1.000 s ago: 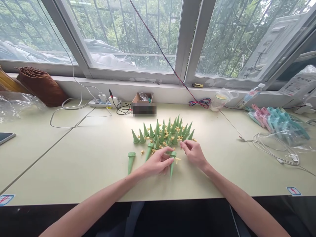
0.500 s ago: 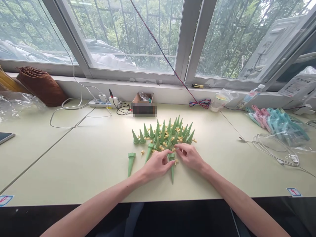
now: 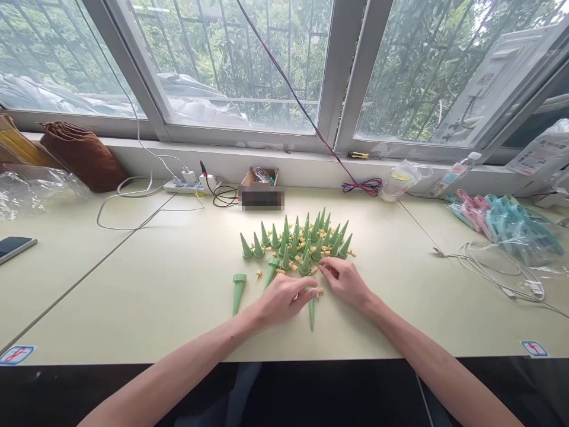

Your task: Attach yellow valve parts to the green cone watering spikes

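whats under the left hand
The narrow end of a green spike and a small yellow piece show past the left hand. The spike's other end is mostly covered; beneath the palm, nothing can be seen.

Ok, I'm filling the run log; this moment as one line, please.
left hand: over one spike, top hidden | right hand: near yellow fitting, contact unclear | ahead: upright spikes | far left: phone

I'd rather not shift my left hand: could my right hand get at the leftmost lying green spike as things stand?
Probably not by a straight path: the left hand and a second green spike sit between the right hand and that leftmost spike. Going over them might work.
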The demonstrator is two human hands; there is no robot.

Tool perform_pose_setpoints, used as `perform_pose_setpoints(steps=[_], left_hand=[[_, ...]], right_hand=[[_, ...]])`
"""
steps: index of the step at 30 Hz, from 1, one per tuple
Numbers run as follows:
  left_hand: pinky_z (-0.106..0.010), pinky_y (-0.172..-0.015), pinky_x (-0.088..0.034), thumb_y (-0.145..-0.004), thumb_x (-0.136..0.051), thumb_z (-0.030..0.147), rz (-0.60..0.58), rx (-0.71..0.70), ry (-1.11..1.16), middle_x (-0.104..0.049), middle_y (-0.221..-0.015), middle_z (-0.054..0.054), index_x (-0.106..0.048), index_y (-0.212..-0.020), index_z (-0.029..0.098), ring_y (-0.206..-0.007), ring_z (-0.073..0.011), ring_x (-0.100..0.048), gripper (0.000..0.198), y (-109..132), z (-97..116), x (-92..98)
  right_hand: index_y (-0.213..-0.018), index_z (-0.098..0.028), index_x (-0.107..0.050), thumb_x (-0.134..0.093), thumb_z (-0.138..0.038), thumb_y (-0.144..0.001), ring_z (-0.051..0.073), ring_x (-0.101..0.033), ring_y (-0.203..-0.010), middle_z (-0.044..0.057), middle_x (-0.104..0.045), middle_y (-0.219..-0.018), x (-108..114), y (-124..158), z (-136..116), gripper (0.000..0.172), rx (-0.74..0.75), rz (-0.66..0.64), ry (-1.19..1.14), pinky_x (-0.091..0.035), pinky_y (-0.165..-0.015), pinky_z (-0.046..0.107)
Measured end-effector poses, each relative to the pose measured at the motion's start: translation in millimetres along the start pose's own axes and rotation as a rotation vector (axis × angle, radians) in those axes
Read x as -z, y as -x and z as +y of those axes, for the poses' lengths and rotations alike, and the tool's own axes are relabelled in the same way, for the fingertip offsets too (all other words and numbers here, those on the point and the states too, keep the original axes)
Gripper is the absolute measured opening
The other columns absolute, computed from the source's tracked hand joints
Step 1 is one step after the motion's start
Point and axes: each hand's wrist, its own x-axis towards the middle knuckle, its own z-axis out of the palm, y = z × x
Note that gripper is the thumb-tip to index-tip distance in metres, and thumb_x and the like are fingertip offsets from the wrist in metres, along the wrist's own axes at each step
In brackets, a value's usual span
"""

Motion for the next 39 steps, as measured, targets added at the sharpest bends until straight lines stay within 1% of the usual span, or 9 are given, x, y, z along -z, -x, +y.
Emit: perform_pose_setpoints(steps=[4, 8, 11, 15, 21, 26, 30, 35, 39], left_hand=[[-0.027, -0.049, -0.029, -0.099, -0.042, 0.033, 0.080, -0.146, -0.112, -0.057, -0.055, -0.001, -0.061, -0.068, 0.019, -0.046, -0.0119, -0.047, 0.039, -2, -7, 24.4], [-0.026, -0.052, -0.036, -0.099, -0.043, 0.030, 0.247, 0.113, -0.277, -0.059, -0.058, -0.002, -0.062, -0.071, 0.018, -0.049, -0.0127, -0.050, 0.037, -1, -6, 61.7], [-0.028, -0.061, -0.043, -0.096, -0.045, 0.026, 0.152, 0.369, -0.403, -0.071, -0.086, -0.006, -0.067, -0.096, 0.018, -0.063, -0.0166, -0.061, 0.024, 7, -8, 80.6], [-0.031, -0.069, -0.047, -0.090, -0.051, 0.023, -0.041, 0.531, -0.485, -0.071, -0.104, -0.008, -0.068, -0.107, 0.018, -0.080, -0.0232, -0.068, 0.024, 19, -15, 84.1], [-0.031, -0.065, -0.044, -0.091, -0.043, 0.014, -0.158, 0.607, -0.554, -0.069, -0.093, -0.010, -0.068, -0.087, 0.017, -0.083, -0.0250, -0.068, 0.026, 19, -21, 76.8], [-0.028, -0.054, -0.034, -0.090, -0.043, 0.010, -0.126, 0.564, -0.567, -0.061, -0.076, -0.006, -0.058, -0.068, 0.018, -0.062, -0.0195, -0.060, 0.028, 18, -32, 73.7], [-0.027, -0.049, -0.028, -0.093, -0.039, 0.012, -0.062, 0.482, -0.618, -0.056, -0.072, -0.004, -0.051, -0.067, 0.018, -0.050, -0.0146, -0.050, 0.030, 19, -30, 75.7], [-0.024, -0.051, -0.031, -0.098, -0.035, 0.015, -0.003, 0.203, -0.532, -0.057, -0.075, -0.003, -0.056, -0.084, 0.019, -0.053, -0.0126, -0.049, 0.025, 4, -2, 73.1], [-0.025, -0.049, -0.027, -0.096, -0.031, 0.008, -0.038, -0.058, -0.463, -0.051, -0.067, 0.000, -0.057, -0.085, 0.018, -0.050, -0.0104, -0.040, 0.030, -17, 14, 53.1]], right_hand=[[-0.083, -0.018, -0.066, -0.048, -0.039, -0.101, 0.012, -0.043, -0.051, 0.000, -0.056, -0.061, 2, 0, -4, 0.033, -0.002, -0.026, -0.078, -0.033, -0.051, 0.026], [-0.075, -0.017, -0.063, -0.049, -0.039, -0.100, 0.010, -0.038, -0.048, -0.002, -0.050, -0.057, 3, 2, -6, 0.036, 0.038, -0.063, -0.130, -0.029, -0.049, 0.025], [-0.068, -0.017, -0.059, -0.049, -0.034, -0.099, 0.009, -0.037, -0.047, -0.003, -0.047, -0.054, 0, 3, -8, 0.036, 0.077, -0.095, -0.170, -0.028, -0.048, 0.024], [-0.070, -0.017, -0.060, -0.049, -0.033, -0.098, 0.009, -0.037, -0.047, -0.004, -0.048, -0.055, -2, 4, -11, 0.034, 0.114, -0.171, -0.189, -0.029, -0.048, 0.023], [-0.075, -0.016, -0.063, -0.052, -0.033, -0.097, 0.010, -0.042, -0.050, -0.002, -0.054, -0.059, -4, 5, -13, 0.029, 0.122, -0.206, -0.158, -0.032, -0.050, 0.023], [-0.078, -0.017, -0.065, -0.054, -0.030, -0.096, 0.010, -0.045, -0.052, -0.001, -0.056, -0.061, -6, 3, -13, 0.025, 0.143, -0.191, -0.140, -0.034, -0.052, 0.023], [-0.078, -0.016, -0.066, -0.053, -0.030, -0.096, 0.011, -0.045, -0.052, -0.001, -0.058, -0.062, -8, 2, -11, 0.026, 0.142, -0.163, -0.133, -0.035, -0.053, 0.023], [-0.084, -0.016, -0.066, -0.053, -0.035, -0.097, 0.011, -0.045, -0.052, 0.001, -0.061, -0.064, -8, 4, -12, 0.026, 0.100, -0.073, -0.198, -0.037, -0.052, 0.024], [-0.090, -0.017, -0.066, -0.053, -0.041, -0.097, 0.013, -0.048, -0.053, 0.002, -0.061, -0.064, -3, 4, -16, 0.029, 0.077, 0.015, -0.288, -0.040, -0.051, 0.025]])
